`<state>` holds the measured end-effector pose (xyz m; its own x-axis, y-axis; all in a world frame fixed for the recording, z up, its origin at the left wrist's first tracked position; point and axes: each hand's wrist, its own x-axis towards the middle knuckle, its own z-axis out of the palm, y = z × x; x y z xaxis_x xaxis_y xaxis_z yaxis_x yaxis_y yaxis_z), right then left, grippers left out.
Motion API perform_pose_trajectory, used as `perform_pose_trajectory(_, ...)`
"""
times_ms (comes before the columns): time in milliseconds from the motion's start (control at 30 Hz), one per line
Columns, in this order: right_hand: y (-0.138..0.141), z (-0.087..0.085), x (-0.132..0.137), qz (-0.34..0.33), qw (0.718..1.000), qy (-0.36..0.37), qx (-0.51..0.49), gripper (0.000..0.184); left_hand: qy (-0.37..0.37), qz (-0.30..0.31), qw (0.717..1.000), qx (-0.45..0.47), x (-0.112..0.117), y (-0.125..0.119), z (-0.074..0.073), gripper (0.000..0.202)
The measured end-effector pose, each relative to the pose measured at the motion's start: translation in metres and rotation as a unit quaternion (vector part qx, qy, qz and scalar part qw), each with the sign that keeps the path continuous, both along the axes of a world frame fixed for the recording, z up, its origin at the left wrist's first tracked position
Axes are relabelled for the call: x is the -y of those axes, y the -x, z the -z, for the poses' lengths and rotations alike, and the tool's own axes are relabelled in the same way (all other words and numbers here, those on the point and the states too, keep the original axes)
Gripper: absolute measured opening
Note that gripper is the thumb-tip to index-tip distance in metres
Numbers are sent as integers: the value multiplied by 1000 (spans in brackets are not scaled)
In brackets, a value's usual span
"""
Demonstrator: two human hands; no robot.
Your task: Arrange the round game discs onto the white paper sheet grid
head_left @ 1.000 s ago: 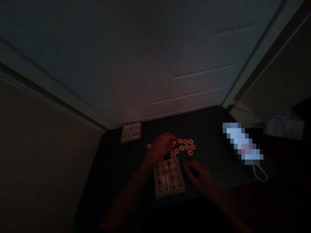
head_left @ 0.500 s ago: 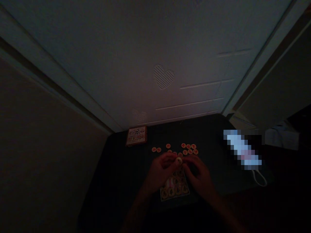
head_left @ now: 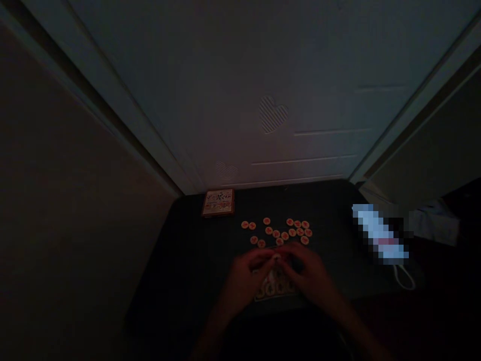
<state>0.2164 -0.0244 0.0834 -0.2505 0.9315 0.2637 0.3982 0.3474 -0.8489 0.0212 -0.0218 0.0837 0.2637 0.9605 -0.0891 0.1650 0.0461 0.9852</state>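
Note:
Above a small tray (head_left: 276, 298), my left hand (head_left: 243, 273) and my right hand (head_left: 310, 271) meet fingertip to fingertip. Between them is one pale round xiangqi piece (head_left: 277, 256), both hands closed on it. Under my fingers the tray holds several round pieces with dark characters; its far part is hidden by my hands. Just beyond my fingertips, several loose xiangqi pieces with red characters (head_left: 276, 234) lie scattered face up on the dark table (head_left: 188, 260).
A flat square box lid (head_left: 218, 202) with printed artwork lies at the table's back left. To the right is a bright, blurred-out phone-like object (head_left: 379, 233) with a white strap loop (head_left: 405, 278). A pale panel with embossed hearts (head_left: 273, 115) rises behind the table. The room is dim.
My view has shifted slightly. The piece between my hands has tilted, its dark character no longer facing me, and my hands have drawn closer together. More red pieces show past my fingers.

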Motion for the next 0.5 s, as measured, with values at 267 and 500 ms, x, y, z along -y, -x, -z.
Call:
perform_pose_trajectory(267, 6, 12, 2, -56, 997, 59, 10, 21, -216, -104, 956, -168, 13, 34, 19, 15)
perform_pose_trajectory(500, 14, 28, 6, -67, 991, 69, 88, 15, -271, -116, 926, -236, 25, 51, 55, 16)
